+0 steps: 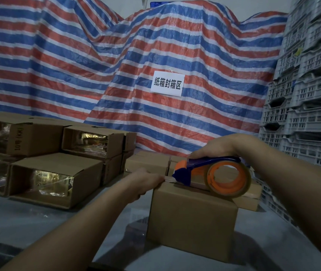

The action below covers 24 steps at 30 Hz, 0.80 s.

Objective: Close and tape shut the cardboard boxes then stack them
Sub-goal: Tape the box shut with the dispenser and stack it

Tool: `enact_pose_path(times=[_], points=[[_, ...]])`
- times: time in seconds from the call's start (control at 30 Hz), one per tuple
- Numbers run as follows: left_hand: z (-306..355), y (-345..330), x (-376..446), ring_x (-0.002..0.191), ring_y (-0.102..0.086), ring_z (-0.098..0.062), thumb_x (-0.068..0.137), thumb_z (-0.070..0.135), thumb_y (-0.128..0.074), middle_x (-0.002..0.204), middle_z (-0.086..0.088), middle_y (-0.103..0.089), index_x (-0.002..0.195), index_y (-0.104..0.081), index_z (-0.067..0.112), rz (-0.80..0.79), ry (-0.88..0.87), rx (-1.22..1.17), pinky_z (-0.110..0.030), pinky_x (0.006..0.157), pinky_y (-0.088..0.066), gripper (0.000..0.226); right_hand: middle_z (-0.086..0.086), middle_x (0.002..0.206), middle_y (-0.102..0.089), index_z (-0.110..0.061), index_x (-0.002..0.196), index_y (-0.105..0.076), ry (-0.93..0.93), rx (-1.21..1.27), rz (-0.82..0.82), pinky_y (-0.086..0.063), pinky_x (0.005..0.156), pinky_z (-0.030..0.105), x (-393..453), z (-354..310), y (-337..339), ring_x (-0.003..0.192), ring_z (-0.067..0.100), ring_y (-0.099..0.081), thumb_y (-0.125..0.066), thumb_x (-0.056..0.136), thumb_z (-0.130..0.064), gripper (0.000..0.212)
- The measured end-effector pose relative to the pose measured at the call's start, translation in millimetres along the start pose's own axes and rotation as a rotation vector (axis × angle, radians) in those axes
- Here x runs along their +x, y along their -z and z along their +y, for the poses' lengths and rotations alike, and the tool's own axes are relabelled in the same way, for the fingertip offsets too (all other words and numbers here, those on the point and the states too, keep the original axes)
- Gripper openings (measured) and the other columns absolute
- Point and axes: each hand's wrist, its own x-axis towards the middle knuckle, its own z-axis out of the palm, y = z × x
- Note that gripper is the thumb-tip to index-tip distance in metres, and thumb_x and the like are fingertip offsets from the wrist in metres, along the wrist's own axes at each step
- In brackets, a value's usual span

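- Cardboard, plain brown: the closed box (192, 222) being worked on sits on the grey table (19, 218), in front of the person and slightly right of centre.
- On its top rests a tape dispenser (212, 174) with a blue body and an orange wheel carrying a roll of clear tape; its nose points left, toward the box's far left corner.
- The right hand (216, 148) grasps the dispenser's handle from above, fingers curled over it.
- The left hand (146, 182) holds the box's upper left edge, thumb pressing near the tape end (168, 179) beside the dispenser's nose, fingers wrapped down the side.
- Just behind the box stand more closed cartons (148, 163), partly hidden by it.
- To the left, well apart, lie stacked boxes (58, 153) on their sides, open ends toward the camera, with shiny wrapped contents visible inside.
- A red, white and blue striped tarp (77, 65) hangs behind, bearing a white paper sign (167, 84) with Chinese characters.
- Pale plastic crates (308, 94) are piled high at the right.
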Motion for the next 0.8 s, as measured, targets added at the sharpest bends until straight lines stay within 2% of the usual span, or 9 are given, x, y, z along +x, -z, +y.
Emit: enact_pose_path(times=[0.2, 0.33, 0.4, 0.43, 0.5, 0.57, 0.63, 0.7, 0.8], points=[[-2, 2, -4, 0.07, -0.041, -0.014, 0.093, 0.05, -0.056, 0.086, -0.004, -0.051, 0.107, -0.061, 0.017, 0.023, -0.025, 0.014, -0.025, 0.058, -0.032, 0.036, -0.005, 0.059, -0.07, -0.017, 0.099, -0.064, -0.056, -0.151, 0.02, -0.049, 0.046, 0.016, -11, 24, 12, 0.047, 0.007, -0.065, -0.052, 0.087, -0.076, 0.061], [0, 0, -5, 0.076, -0.049, -0.016, 0.093, 0.049, -0.058, 0.098, -0.006, -0.056, 0.126, -0.056, 0.014, 0.029, -0.029, 0.01, -0.026, 0.062, -0.039, 0.048, 0.002, 0.103, -0.075, -0.021, 0.117, -0.062, -0.107, -0.229, 0.066, -0.057, 0.09, 0.034, -22, 74, 15, 0.091, 0.016, -0.073, -0.05, 0.069, -0.09, 0.084], [3, -1, -4, 0.102, -0.057, -0.024, 0.093, 0.046, -0.059, 0.119, -0.01, -0.059, 0.133, -0.052, 0.013, 0.056, -0.047, 0.036, -0.032, 0.081, -0.049, 0.052, 0.003, 0.106, -0.074, -0.024, 0.114, -0.064, -0.091, -0.249, 0.068, -0.054, 0.098, 0.039, -26, 87, 9, 0.095, 0.018, -0.072, -0.045, 0.059, -0.095, 0.092], [6, 0, -5, 0.11, -0.057, -0.026, 0.093, 0.043, -0.06, 0.122, -0.011, -0.06, 0.13, -0.055, 0.012, 0.071, -0.065, 0.074, -0.035, 0.09, -0.049, 0.048, 0.003, 0.104, -0.075, -0.024, 0.111, -0.066, -0.085, -0.229, 0.069, -0.054, 0.098, 0.04, -26, 91, 6, 0.094, 0.018, -0.073, -0.045, 0.06, -0.095, 0.09], [14, 2, -9, 0.102, -0.06, -0.023, 0.092, 0.036, -0.063, 0.109, -0.01, -0.064, 0.113, -0.061, 0.013, 0.11, -0.13, 0.166, -0.036, 0.091, -0.052, 0.031, 0.003, 0.097, -0.077, -0.023, 0.107, -0.068, -0.083, -0.186, 0.077, -0.056, 0.096, 0.041, -24, 92, 5, 0.089, 0.018, -0.074, -0.048, 0.072, -0.091, 0.079], [23, 1, -16, 0.083, -0.063, -0.015, 0.092, 0.028, -0.064, 0.09, -0.004, -0.066, 0.093, -0.061, 0.016, 0.174, -0.263, 0.301, -0.033, 0.079, -0.056, 0.013, 0.002, 0.091, -0.077, -0.022, 0.102, -0.068, -0.075, -0.183, 0.077, -0.056, 0.094, 0.037, -22, 91, 7, 0.083, 0.016, -0.073, -0.049, 0.079, -0.086, 0.07], [32, -7, -30, 0.076, -0.062, -0.01, 0.094, 0.028, -0.061, 0.082, 0.004, -0.063, 0.085, -0.058, 0.024, 0.263, -0.436, 0.43, -0.026, 0.066, -0.054, 0.01, 0.0, 0.087, -0.076, -0.023, 0.098, -0.069, -0.082, -0.19, 0.083, -0.056, 0.089, 0.034, -21, 88, 9, 0.078, 0.014, -0.072, -0.051, 0.08, -0.084, 0.066], [36, -20, -41, 0.085, -0.06, -0.007, 0.096, 0.042, -0.053, 0.095, 0.012, -0.062, 0.096, -0.057, 0.032, 0.236, -0.589, 0.466, -0.02, 0.063, -0.042, 0.011, 0.0, 0.086, -0.075, -0.022, 0.098, -0.069, -0.086, -0.201, 0.075, -0.056, 0.084, 0.032, -21, 86, 8, 0.074, 0.013, -0.07, -0.051, 0.081, -0.083, 0.066], [32, -41, -51, 0.105, -0.057, -0.009, 0.09, 0.071, -0.036, 0.124, 0.005, -0.059, 0.125, -0.049, 0.038, -0.01, -0.637, 0.658, -0.028, 0.078, -0.046, 0.05, 0.002, 0.087, -0.075, -0.02, 0.1, -0.069, -0.086, -0.214, 0.064, -0.056, 0.087, 0.034, -18, 88, 8, 0.073, 0.014, -0.07, -0.051, 0.082, -0.082, 0.067]])
